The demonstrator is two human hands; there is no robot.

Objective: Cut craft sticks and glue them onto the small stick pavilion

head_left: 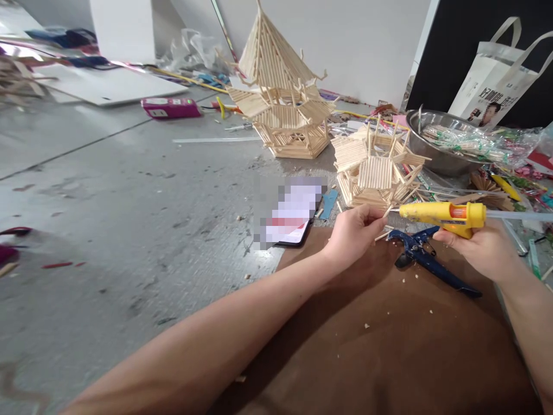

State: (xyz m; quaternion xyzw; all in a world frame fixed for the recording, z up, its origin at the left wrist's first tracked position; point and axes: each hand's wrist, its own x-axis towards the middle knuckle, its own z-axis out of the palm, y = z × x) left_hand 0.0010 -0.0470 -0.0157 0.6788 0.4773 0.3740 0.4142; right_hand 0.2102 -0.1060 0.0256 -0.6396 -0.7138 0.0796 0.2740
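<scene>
My left hand (356, 233) pinches a short wooden stick (387, 211) in front of a small stick-built model (378, 167). From the right, my right hand (481, 248) grips a yellow glue gun (440, 214), whose nozzle points left and is at or very near the stick; contact is hard to tell. A clear glue rod sticks out of the gun's rear. Below the gun, dark blue cutters (427, 262) lie on a brown board (371, 340). Behind and to the left stands a taller stick pagoda (285, 109) with a pointed roof.
A phone (291, 216) lies left of my left hand, beside a blue scrap (329, 204). At the back right are a metal bowl (449, 158) with wrapped sticks and a white bag (488, 86). A magenta box (170, 108) sits on the grey floor (129, 230).
</scene>
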